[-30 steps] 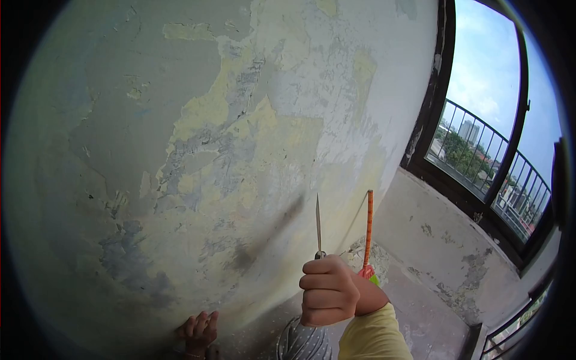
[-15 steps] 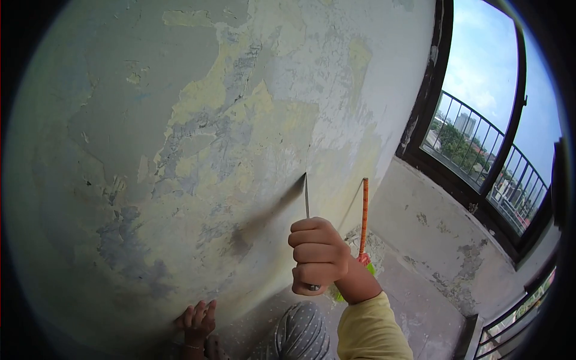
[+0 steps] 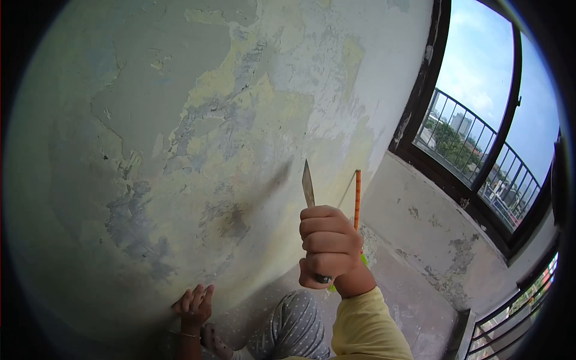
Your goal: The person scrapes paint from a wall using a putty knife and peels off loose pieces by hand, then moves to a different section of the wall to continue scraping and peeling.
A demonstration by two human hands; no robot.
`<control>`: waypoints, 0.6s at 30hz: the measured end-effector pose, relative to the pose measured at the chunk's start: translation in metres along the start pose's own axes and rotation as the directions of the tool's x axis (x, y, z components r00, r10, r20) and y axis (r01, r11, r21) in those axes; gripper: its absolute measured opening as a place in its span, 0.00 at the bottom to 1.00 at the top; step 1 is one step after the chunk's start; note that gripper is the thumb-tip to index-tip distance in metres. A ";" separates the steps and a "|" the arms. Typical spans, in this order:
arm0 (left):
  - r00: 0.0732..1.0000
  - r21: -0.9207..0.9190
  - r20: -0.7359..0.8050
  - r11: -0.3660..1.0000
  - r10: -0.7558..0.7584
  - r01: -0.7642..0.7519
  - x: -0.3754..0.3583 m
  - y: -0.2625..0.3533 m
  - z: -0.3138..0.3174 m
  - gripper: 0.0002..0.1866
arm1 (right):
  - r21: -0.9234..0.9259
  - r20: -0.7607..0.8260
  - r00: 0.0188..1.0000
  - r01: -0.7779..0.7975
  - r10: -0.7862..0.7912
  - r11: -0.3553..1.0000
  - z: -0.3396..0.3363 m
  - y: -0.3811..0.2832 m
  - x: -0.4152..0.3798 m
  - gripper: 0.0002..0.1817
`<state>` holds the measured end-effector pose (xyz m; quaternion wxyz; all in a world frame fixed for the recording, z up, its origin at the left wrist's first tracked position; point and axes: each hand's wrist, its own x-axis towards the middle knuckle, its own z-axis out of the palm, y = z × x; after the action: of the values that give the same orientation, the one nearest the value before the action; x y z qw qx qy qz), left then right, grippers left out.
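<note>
Our right hand (image 3: 329,247) is closed in a fist round the handle of a scraper (image 3: 308,185), its blade pointing up, just off the peeling wall (image 3: 180,120); our left hand (image 3: 193,303) rests low against that wall, fingers loosely spread, holding nothing; an orange stick (image 3: 357,198) stands upright just right of the wall, behind the fist.
</note>
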<state>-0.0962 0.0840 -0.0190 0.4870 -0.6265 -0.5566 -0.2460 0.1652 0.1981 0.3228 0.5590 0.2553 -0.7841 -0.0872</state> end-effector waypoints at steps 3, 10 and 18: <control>1.000 0.009 0.000 1.000 -0.004 0.004 0.003 0.001 0.004 0.20 | -0.042 -0.077 0.985 -0.155 0.152 0.987 -0.003 0.034 -0.026 0.12; 1.000 -0.048 -0.020 0.999 -0.018 0.017 0.010 0.002 -0.002 0.18 | -0.079 -0.387 0.887 -0.305 0.253 0.949 -0.038 0.020 -0.052 0.10; 0.999 0.014 -0.035 1.000 0.007 -0.007 0.004 0.000 0.000 0.19 | 0.031 -0.315 0.937 -0.151 0.153 0.988 -0.007 0.014 -0.029 0.15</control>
<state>-0.0950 0.0860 -0.0153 0.5016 -0.6208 -0.5476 -0.2513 0.1748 0.2255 0.3076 0.6817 0.2067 -0.7018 0.0009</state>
